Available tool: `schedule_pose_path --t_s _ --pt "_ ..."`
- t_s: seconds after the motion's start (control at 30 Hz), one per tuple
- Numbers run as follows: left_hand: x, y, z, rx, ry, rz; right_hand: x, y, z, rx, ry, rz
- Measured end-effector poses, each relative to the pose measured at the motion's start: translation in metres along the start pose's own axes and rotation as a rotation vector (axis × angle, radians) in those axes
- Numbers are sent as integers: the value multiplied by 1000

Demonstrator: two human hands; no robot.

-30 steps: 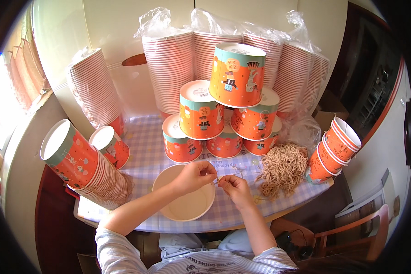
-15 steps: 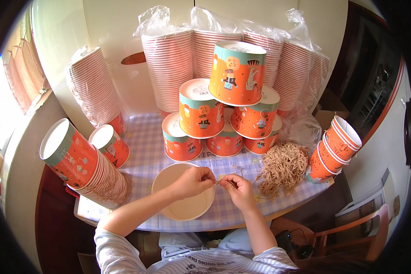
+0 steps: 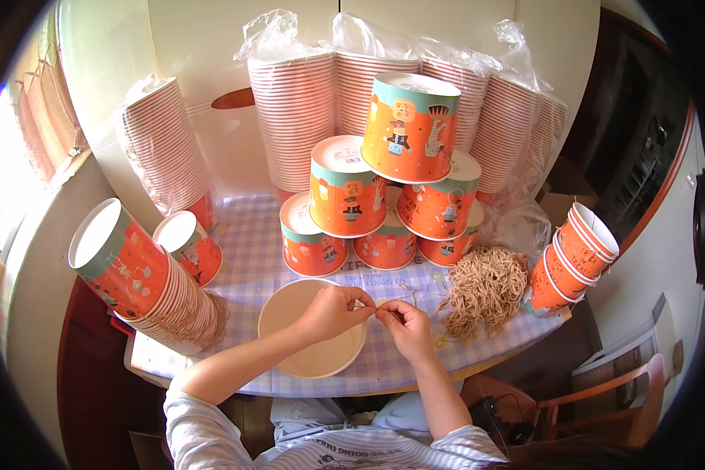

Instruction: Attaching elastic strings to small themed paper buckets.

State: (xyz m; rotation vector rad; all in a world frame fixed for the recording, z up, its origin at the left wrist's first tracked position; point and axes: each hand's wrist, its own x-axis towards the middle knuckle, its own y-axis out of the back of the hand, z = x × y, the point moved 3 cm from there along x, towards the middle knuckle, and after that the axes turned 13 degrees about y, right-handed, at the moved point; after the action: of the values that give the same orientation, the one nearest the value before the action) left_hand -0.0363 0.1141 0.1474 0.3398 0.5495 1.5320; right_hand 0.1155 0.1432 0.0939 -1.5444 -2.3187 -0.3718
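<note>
My left hand (image 3: 337, 313) is pinched closed above the right side of an open cream paper bucket (image 3: 274, 309). Just beside that rim, my right hand (image 3: 407, 327) pinches too, its fingertips meeting those of the left. Whatever is between the fingers is too small to name. A tangled heap of tan strings (image 3: 487, 288) lies on the table to the right of my hands. Behind the bucket, upside-down orange and green printed paper buckets (image 3: 348, 205) are stacked as a pyramid, with a single bucket (image 3: 412, 129) on top.
Tall nested bucket stacks in clear plastic (image 3: 294, 117) stand behind the pyramid. A leaning nested stack (image 3: 133, 266) and a smaller bucket (image 3: 200, 254) are at left. Nested upright orange buckets (image 3: 565, 262) stand at the right edge of the checked tablecloth (image 3: 403, 364). A wooden chair (image 3: 642, 407) is at lower right.
My two hands have come together: the small gap between their fingertips has closed. The bucket and the string heap stay in place.
</note>
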Motion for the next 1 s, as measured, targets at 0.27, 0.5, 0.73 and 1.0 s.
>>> schedule_pose_path --t_s 0.27,0.5,0.73,1.0 --pt "0 0 -2 9 -25 32 -2 -3 3 -3 19 -33" --pt "3 -3 -2 41 -94 58 -4 -2 0 -105 147 -17" --pt "3 -9 1 156 -161 119 -6 -3 -1 -116 216 -54" --pt "-12 -2 17 388 -262 87 -22 1 20 89 34 -48"
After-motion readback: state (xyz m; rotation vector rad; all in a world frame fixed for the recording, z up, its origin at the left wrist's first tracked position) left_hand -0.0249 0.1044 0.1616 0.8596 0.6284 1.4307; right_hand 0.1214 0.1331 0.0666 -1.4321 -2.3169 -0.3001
